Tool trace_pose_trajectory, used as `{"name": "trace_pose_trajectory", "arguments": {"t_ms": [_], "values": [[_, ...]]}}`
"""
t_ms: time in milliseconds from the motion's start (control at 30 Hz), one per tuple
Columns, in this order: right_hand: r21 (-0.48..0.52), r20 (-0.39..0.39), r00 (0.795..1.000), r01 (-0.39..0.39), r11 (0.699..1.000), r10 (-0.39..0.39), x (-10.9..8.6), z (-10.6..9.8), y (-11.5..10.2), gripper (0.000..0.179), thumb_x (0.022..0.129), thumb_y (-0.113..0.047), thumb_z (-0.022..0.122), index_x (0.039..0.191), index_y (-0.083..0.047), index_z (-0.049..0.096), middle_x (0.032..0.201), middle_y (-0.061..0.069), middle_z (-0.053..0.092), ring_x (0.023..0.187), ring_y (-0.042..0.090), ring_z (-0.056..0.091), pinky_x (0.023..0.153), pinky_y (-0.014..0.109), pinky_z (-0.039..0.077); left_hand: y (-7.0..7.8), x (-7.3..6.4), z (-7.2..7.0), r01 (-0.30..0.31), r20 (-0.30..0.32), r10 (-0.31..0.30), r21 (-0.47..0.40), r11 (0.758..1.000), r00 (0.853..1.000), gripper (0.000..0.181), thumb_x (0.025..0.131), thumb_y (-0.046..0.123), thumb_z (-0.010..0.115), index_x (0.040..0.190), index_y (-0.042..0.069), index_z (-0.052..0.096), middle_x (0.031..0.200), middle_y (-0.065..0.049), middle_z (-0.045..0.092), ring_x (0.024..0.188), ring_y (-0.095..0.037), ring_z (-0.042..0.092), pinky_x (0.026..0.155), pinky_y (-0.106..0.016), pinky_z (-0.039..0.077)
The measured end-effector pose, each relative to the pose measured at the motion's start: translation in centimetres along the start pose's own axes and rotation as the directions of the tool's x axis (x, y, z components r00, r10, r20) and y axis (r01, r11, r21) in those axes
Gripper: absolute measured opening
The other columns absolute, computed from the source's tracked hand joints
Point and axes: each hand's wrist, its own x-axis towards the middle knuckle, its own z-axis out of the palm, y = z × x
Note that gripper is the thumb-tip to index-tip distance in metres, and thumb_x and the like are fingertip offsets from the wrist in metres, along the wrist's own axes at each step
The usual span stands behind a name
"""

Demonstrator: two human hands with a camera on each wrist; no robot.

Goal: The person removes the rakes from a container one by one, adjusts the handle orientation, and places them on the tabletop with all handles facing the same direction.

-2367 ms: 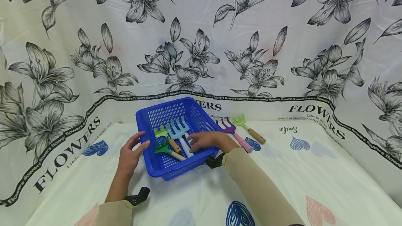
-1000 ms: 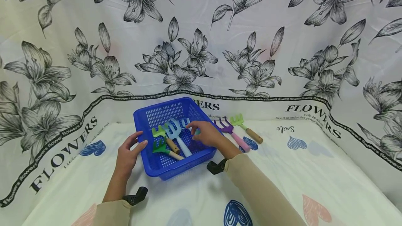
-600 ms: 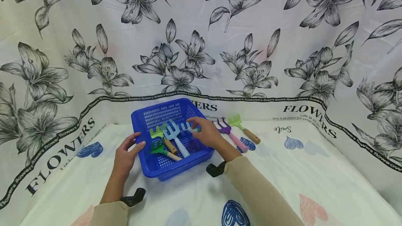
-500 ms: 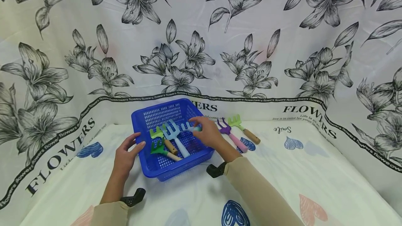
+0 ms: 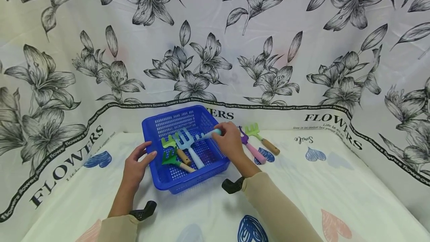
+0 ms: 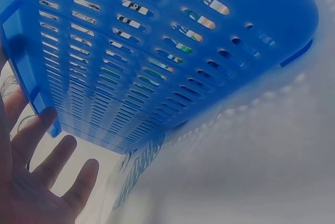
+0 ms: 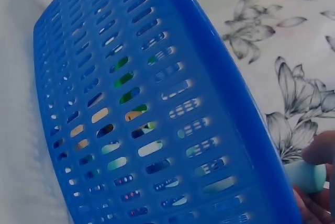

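My right hand [image 5: 230, 141] pinches the handle of a small light-blue hand rake [image 5: 207, 135] over the right side of a blue plastic basket [image 5: 173, 117]. Its teal handle end [image 7: 306, 177] shows between the fingers beside the rim in the right wrist view. Inside the basket lie a larger light-blue garden fork [image 5: 189, 146], a light-green hand rake [image 5: 181, 154] with a wooden handle, and a dark-green tool [image 5: 173, 159] with a pale wooden handle. My left hand [image 5: 136, 165] touches the basket's left rim; its fingers are spread in the left wrist view.
Right of the basket, a purple hand rake [image 5: 253, 150] with a pink handle and a light-green hand rake [image 5: 265, 141] with a wooden handle lie on the white heart-printed cloth [image 5: 302, 189]. A flower-printed curtain [image 5: 201, 10] hangs behind.
My right hand has taken hold of the small light-blue rake, drawn it out from beside the larger fork, and moved it up and right towards the rim. The left hand stays at the basket.
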Motion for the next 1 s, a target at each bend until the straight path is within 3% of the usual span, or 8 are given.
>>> {"name": "trace_pose_trajectory", "arguments": {"t_ms": [200, 367, 600, 767, 1000], "values": [[0.098, -0.134, 0.991, 0.003, 0.995, 0.010, 0.0, -0.3, 0.2, 0.017, 0.084, -0.012, 0.074, 0.098, -0.003, 0.071, 0.087, 0.006, 0.057, 0.075, 0.018, 0.058, 0.064, 0.030, 0.051, 0.0, 0.3, -0.1, -0.005, -0.004, 0.005, 0.007, 1.000, 1.000, 0.061, 0.093, 0.038, 0.065, 0.146, 0.016, 0.044, 0.152, -0.017, 0.035, 0.141, -0.039, 0.026, 0.106, -0.065, 0.027], [0.145, -0.187, 0.982, 0.001, 0.989, 0.027, -0.2, -0.9, 0.2, 0.014, 0.085, -0.013, 0.074, 0.097, -0.006, 0.071, 0.089, 0.007, 0.060, 0.074, 0.017, 0.058, 0.063, 0.026, 0.052, 0.0, 0.3, 0.0, -0.005, 0.002, 0.005, 0.001, 1.000, 1.000, 0.062, 0.092, 0.040, 0.065, 0.146, 0.016, 0.044, 0.152, -0.017, 0.035, 0.141, -0.038, 0.026, 0.106, -0.065, 0.027], [0.286, -0.169, 0.985, 0.012, 0.958, 0.038, -0.1, -3.4, 0.4, 0.017, 0.088, -0.008, 0.069, 0.102, 0.001, 0.068, 0.094, 0.012, 0.059, 0.072, 0.021, 0.063, 0.059, 0.032, 0.058, 0.0, 0.3, 0.1, -0.003, 0.007, 0.003, -0.002, 1.000, 1.000, 0.062, 0.093, 0.038, 0.065, 0.147, 0.017, 0.043, 0.153, -0.016, 0.034, 0.142, -0.037, 0.025, 0.106, -0.065, 0.026], [0.304, -0.148, 0.986, -0.031, 0.952, 0.079, 0.1, -5.8, 0.7, 0.018, 0.089, -0.011, 0.066, 0.105, -0.001, 0.068, 0.095, 0.010, 0.063, 0.071, 0.021, 0.066, 0.061, 0.038, 0.059, 0.0, 0.4, 0.3, 0.001, 0.013, -0.001, 0.011, 1.000, 1.000, 0.064, 0.092, 0.041, 0.064, 0.147, 0.018, 0.043, 0.154, -0.016, 0.033, 0.142, -0.038, 0.025, 0.106, -0.065, 0.027], [0.362, -0.128, 0.986, -0.058, 0.931, 0.111, 0.4, -8.2, 1.1, 0.020, 0.092, -0.004, 0.062, 0.110, 0.004, 0.066, 0.100, 0.017, 0.064, 0.071, 0.021, 0.067, 0.068, 0.029, 0.059, -0.1, 0.2, 0.1, 0.014, -0.005, -0.014, 0.028, 1.000, 1.000, 0.066, 0.091, 0.044, 0.064, 0.148, 0.018, 0.041, 0.154, -0.016, 0.033, 0.142, -0.038, 0.024, 0.106, -0.065, 0.026]]}}
